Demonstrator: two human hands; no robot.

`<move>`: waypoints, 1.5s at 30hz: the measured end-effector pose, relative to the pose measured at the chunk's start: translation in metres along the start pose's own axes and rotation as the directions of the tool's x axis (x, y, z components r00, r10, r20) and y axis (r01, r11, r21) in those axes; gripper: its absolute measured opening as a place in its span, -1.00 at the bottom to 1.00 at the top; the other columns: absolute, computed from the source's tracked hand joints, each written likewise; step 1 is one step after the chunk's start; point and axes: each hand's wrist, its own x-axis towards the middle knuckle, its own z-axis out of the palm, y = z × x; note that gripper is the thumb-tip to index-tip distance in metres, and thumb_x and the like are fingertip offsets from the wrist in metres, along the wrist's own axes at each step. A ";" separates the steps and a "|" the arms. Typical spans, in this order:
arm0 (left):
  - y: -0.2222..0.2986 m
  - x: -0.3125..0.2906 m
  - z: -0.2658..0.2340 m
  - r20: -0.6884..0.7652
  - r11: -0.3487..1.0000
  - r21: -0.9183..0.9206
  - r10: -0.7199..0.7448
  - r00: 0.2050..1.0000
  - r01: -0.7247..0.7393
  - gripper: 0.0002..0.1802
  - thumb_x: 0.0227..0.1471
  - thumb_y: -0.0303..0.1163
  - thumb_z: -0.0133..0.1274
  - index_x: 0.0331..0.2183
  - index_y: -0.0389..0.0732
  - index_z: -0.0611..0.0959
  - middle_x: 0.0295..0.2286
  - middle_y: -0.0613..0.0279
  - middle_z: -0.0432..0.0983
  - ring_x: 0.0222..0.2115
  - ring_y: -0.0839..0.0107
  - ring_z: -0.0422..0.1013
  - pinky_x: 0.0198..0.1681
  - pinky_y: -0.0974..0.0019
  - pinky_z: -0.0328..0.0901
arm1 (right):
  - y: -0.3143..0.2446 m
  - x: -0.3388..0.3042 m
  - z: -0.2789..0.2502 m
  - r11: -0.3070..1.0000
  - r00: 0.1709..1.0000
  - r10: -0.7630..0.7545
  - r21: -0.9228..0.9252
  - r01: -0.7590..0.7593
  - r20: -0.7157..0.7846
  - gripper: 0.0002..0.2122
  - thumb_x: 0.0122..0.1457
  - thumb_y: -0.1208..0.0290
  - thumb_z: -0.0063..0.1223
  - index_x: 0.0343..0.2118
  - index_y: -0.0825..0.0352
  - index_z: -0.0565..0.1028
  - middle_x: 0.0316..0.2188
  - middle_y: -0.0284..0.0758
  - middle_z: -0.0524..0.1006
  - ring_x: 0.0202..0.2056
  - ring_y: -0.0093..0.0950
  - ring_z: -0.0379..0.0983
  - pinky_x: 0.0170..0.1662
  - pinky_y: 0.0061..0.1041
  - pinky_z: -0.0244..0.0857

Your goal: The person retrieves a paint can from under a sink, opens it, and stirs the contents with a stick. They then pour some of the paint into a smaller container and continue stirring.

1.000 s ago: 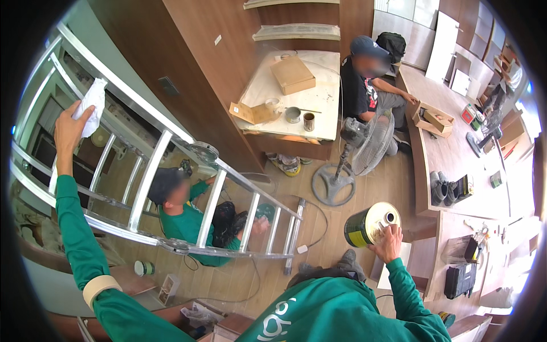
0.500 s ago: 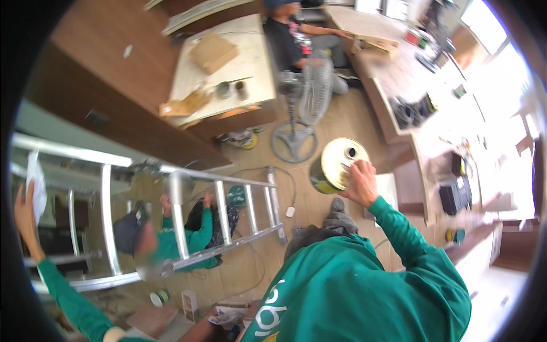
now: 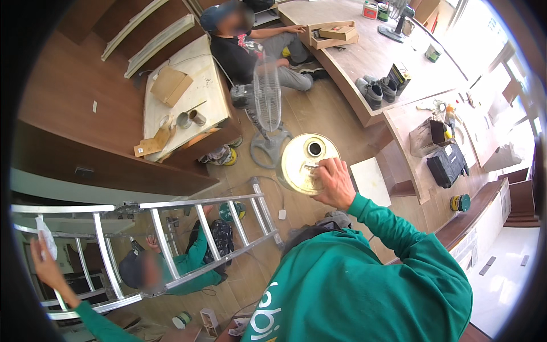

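My right hand (image 3: 336,183) is closed on the top handle of a large round metal can (image 3: 297,175), which hangs in front of me. Its pale yellowish lid has a dark open spout hole. Far out to the left, my left hand (image 3: 48,267) has its fingers against a crumpled white piece (image 3: 47,237) that looks like cloth or thin plastic. That hand is beside the upper end of an aluminium ladder (image 3: 160,235); whether it touches the ladder I cannot tell.
Beyond the ladder a co-worker in a green top (image 3: 191,265) crouches. Another person (image 3: 233,60) sits behind a standing fan (image 3: 267,97). At left stands a worktop with a cardboard box (image 3: 171,85); at right, a bench holds shoes (image 3: 373,94) and a black case (image 3: 447,165).
My view has shifted, so the fan, benches and can sit further left in the picture. Both hands keep their hold, the right on the can, the left on the white piece.
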 end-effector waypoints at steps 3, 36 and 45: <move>0.165 -0.113 0.029 0.277 0.946 -0.323 0.063 0.959 0.031 -0.56 0.23 -0.18 0.17 -0.01 -0.32 0.69 0.01 0.05 0.59 0.03 0.26 0.48 0.14 0.21 0.31 | 0.007 -0.015 -0.027 0.994 0.987 -0.113 -0.014 0.112 -0.114 -0.59 -0.23 0.37 0.28 -0.22 0.22 0.48 -0.16 -0.30 0.41 -0.12 -0.25 0.36 -0.03 -0.20 0.22; 0.787 -0.400 0.154 0.267 -0.155 0.294 0.961 0.075 0.943 0.09 0.03 0.51 -0.07 0.28 -0.20 0.31 0.22 -0.04 0.30 0.19 -0.05 0.30 0.28 -0.22 0.20 | 0.118 -0.113 -0.182 0.709 0.538 0.698 0.561 -0.427 -0.473 -0.33 -0.35 0.29 0.67 -0.15 0.28 0.45 -0.11 -0.23 0.38 -0.05 -0.30 0.38 0.06 -0.35 0.32; 1.002 -0.437 0.148 0.297 -0.070 0.132 0.954 0.028 0.989 -0.09 0.06 0.29 0.05 0.18 -0.26 0.45 0.09 0.00 0.48 0.05 0.06 0.45 0.13 0.01 0.37 | 0.299 -0.159 -0.204 0.589 0.281 0.802 0.622 -0.515 -0.527 -0.31 -0.01 0.33 0.45 0.20 0.38 0.40 0.13 -0.12 0.40 0.12 -0.17 0.40 0.17 -0.29 0.31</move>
